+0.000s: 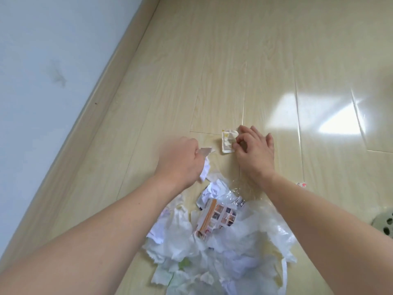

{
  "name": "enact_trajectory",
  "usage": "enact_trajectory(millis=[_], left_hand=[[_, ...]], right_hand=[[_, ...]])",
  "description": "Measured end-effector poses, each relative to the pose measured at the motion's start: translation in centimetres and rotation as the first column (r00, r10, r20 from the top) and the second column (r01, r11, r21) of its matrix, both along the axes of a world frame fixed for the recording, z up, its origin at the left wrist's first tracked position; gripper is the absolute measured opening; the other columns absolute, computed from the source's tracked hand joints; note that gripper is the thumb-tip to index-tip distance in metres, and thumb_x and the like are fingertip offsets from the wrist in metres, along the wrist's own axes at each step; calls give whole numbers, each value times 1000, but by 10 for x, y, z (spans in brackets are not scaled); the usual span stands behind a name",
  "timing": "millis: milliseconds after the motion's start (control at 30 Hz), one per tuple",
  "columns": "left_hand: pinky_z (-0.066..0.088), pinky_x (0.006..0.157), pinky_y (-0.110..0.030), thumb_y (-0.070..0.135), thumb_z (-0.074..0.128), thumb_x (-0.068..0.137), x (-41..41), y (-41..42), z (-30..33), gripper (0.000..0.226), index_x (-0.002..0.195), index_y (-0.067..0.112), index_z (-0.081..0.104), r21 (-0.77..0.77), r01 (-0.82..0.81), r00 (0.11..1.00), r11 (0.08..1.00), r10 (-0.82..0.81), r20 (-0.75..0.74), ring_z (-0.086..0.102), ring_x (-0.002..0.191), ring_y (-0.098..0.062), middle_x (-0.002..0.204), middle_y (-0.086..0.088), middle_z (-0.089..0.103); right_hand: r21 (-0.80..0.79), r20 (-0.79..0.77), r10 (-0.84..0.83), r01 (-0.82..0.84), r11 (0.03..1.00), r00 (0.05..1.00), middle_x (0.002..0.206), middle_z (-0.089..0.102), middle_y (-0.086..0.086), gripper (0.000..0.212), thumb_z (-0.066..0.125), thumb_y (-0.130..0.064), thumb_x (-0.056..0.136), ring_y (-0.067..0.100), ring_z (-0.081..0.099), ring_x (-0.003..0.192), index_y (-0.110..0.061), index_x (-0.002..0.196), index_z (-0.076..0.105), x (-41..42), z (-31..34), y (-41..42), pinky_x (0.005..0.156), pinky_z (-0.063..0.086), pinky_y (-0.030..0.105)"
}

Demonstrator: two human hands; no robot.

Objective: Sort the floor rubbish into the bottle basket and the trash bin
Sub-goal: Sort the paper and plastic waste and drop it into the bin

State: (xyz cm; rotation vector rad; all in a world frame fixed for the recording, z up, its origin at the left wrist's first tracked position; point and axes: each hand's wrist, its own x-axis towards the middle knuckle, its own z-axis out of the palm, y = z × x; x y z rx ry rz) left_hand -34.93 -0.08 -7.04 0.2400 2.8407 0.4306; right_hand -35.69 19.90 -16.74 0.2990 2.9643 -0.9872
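Observation:
My right hand (254, 149) reaches forward over the wooden floor and pinches a crumpled cream wrapper (228, 140) between thumb and fingers. My left hand (180, 159) is curled round scraps of white and beige paper (205, 165) that stick out on its right side. Below both hands lies a heap of rubbish (212, 248): white tissues, a torn printed leaflet (217, 218), clear film and a thin white plastic bag (270, 233). No bottle basket or trash bin shows in the view.
A beige skirting board (102, 88) and pale wall (42, 60) run diagonally on the left. A small patterned scrap (301, 185) lies right of my right forearm. A round green object with holes (383, 222) sits at the right edge. Bright glare marks the floor (331, 118).

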Motion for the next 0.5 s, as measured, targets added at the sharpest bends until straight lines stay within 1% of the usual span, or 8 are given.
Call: enact_trajectory(millis=[67, 133, 167, 200, 233, 267, 333, 500], left_hand=[[28, 97, -35, 30, 31, 95, 22, -11, 19, 22, 81, 20, 45, 20, -21, 1000, 1000, 22, -23, 37, 95, -20, 92, 5, 48], [29, 95, -35, 31, 33, 96, 43, -22, 33, 23, 81, 19, 45, 49, -45, 997, 998, 48, -66, 38, 94, -21, 91, 4, 49], [29, 93, -35, 32, 34, 96, 52, -27, 39, 23, 80, 19, 45, 58, -70, 994, 996, 74, -76, 38, 94, -21, 91, 5, 49], [29, 92, -35, 32, 35, 96, 62, -30, 42, 24, 78, 19, 44, 66, -101, 993, 993, 105, -55, 38, 94, -22, 90, 5, 49], [29, 91, -35, 32, 37, 96, 75, -32, 48, 25, 75, 19, 43, 79, -142, 989, 987, 145, -31, 38, 94, -22, 90, 5, 48], [30, 91, -36, 34, 40, 95, 87, -33, 52, 28, 71, 20, 41, 95, -188, 982, 977, 190, -5, 39, 94, -22, 88, 4, 48], [35, 87, -37, 40, 47, 93, 110, -34, 67, 36, 65, 20, 37, 147, -257, 966, 955, 252, 52, 44, 88, -23, 82, 5, 48], [33, 56, -30, 43, 60, 88, 163, -16, 150, 38, 69, 20, 38, 389, -300, 948, 871, 225, 226, 38, 57, -18, 61, 7, 42]], right_hand=[[-88, 91, 27, -19, 996, 996, 143, 40, -25, 3, 57, -30, 93, 6, 18, 146, -30, 94, 59, -1, 4, 3, 118, -9, 37], [-369, 152, -34, 89, 925, 988, 127, 54, -17, 5, 62, -22, 89, 9, 40, 133, -25, 86, 59, 5, 22, -1, 119, 7, 38], [-498, 176, -93, 171, 850, 980, 113, 62, -7, 8, 64, -18, 87, 12, 55, 112, -22, 82, 59, 12, 34, -6, 110, 30, 38], [-571, 191, -154, 238, 785, 969, 98, 63, 0, 9, 65, -15, 86, 12, 58, 85, -20, 80, 60, 26, 48, -12, 86, 44, 32], [-606, 186, -198, 271, 748, 962, 87, 61, 2, 8, 66, -13, 85, 11, 51, 68, -17, 80, 61, 45, 67, -17, 67, 42, 26], [-618, 185, -217, 285, 733, 958, 80, 58, 1, 6, 67, -13, 85, 10, 44, 60, -14, 82, 62, 62, 82, -24, 58, 36, 24], [-631, 196, -227, 300, 715, 954, 73, 57, 1, 7, 67, -14, 85, 11, 43, 57, -8, 84, 62, 97, 115, -34, 57, 36, 25], [-655, 206, -180, 272, 705, 962, 72, 65, 3, 9, 70, -12, 82, 12, 59, 61, -7, 84, 62, 184, 215, -39, 56, 44, 21]])
